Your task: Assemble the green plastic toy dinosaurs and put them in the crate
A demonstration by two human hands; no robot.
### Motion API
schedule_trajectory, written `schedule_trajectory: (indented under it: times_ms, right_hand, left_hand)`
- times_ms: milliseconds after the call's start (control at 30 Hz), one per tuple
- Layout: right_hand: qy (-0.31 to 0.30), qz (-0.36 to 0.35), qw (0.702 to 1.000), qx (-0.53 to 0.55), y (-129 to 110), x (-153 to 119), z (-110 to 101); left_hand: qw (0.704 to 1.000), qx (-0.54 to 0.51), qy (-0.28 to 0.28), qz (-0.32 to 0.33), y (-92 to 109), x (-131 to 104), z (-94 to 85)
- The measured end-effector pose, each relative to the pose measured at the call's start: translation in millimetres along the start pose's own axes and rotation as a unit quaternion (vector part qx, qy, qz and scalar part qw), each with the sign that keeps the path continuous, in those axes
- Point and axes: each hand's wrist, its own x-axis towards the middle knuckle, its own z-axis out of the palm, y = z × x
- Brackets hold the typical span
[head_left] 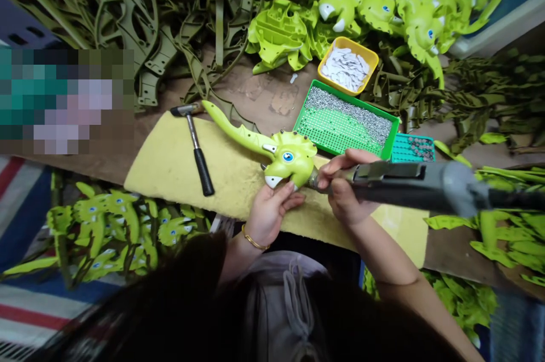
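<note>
Dark hair [187, 305] takes up the bottom of the head view, with a looped drawstring [297, 299] hanging in the middle of it. Just past that is the yellow mat [170, 152], running along the near edge of the brown table [251, 87]. Left hand [272, 206], with a gold bracelet [254, 241] at the wrist, has its fingers curled round the underside of a lime-green dinosaur head [302, 160], held over the middle of the mat, its long curved piece reaching to the mat's far edge. Right hand [351, 192] is wrapped snugly around the front end of a power driver [409, 186], nose right at the head's right side; can't tell if they touch. Driver body juts out over the table's right part, so that side's pretty tight. The hammer [200, 160] sits near the mat's left end, head on the far edge, and there's decent room between it and the left hand. Green tray [326, 123] of screws is just off the mat's far edge, yellow tub [374, 58] of white bits behind it, teal tray [398, 149] tucked alongside. Piles of olive parts [128, 16] and green heads [340, 1] crowd the far edge. Driver casing's too blurry to read.
</note>
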Motion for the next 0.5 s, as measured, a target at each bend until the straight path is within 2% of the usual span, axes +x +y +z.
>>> schedule_trajectory:
  times_ms: [33, 100, 167, 200, 267, 367, 500]
  right_hand:
    - [0.036, -0.025, 0.999, 0.017, 0.7, 10.5, 0.4]
    - [0.154, -0.074, 0.985, 0.024, 9.4, 36.6, 0.4]
    - [0.262, -0.092, 0.961, -0.018, 27.4, 62.8, -1.6]
    - [0.286, -0.085, 0.954, -0.040, 38.7, 73.5, -3.4]
    - [0.294, -0.069, 0.951, -0.071, 62.1, 87.1, -7.6]
    - [0.270, -0.076, 0.956, -0.090, 90.7, 90.6, -14.2]
    - [0.248, -0.091, 0.959, -0.100, 107.5, 85.3, -19.2]
  left_hand:
    - [1.000, 0.019, 0.002, -0.004, -1.2, -1.1, -1.3]
    - [0.997, 0.074, -0.002, -0.017, -1.1, -3.0, -6.8]
    - [0.991, 0.132, -0.014, -0.032, 3.5, -3.9, -15.2]
    - [0.987, 0.156, -0.021, -0.037, 7.4, -3.6, -19.7]
    - [0.979, 0.195, -0.035, -0.038, 16.9, -1.6, -27.8]
    - [0.974, 0.223, -0.035, -0.022, 29.1, 3.6, -34.7]
    - [0.973, 0.227, -0.028, -0.012, 33.2, 9.6, -36.5]
